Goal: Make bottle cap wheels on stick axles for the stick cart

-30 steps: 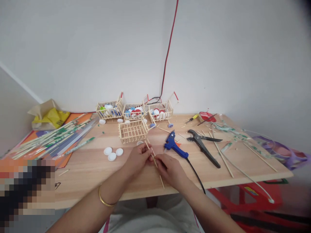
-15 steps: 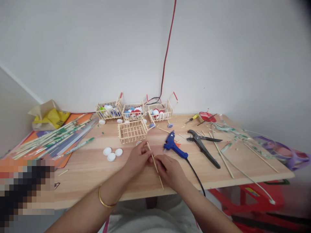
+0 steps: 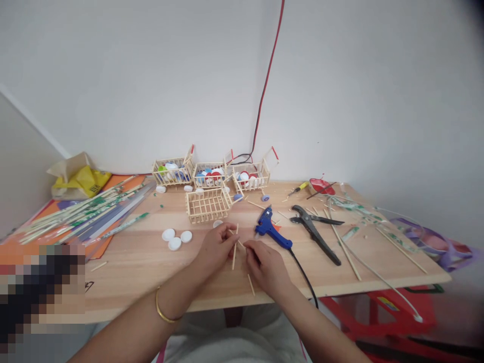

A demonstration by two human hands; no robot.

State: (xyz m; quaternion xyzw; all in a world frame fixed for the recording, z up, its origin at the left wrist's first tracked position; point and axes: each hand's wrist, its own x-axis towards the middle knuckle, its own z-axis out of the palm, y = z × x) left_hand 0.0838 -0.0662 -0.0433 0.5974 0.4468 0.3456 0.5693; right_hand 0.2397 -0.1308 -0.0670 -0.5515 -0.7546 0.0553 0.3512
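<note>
Against a bare white wall (image 3: 151,75) stands the wooden bench (image 3: 132,262), and near its front edge the left hand (image 3: 215,247) and right hand (image 3: 265,265) sit close together, fingers of both pinched on the crossed sticks (image 3: 234,257), one pointing away from the person, one slanting under the right palm.

Bright, even, diffuse light, source out of frame. White wall (image 3: 151,75) is flat with no hotspots, and there's no glare on the desk (image 3: 143,257). Only faint soft shadows under left hand (image 3: 215,247) and right hand (image 3: 266,267). Centre is sharp: the thin sticks (image 3: 235,252) they pinch resolve cleanly. Wide-angle warp bows the desk edge. Right side smears, red stool (image 3: 378,307) blurred. Dark vignette in top-right corner (image 3: 477,6). Pixelated block (image 3: 41,297) lower left.
</note>
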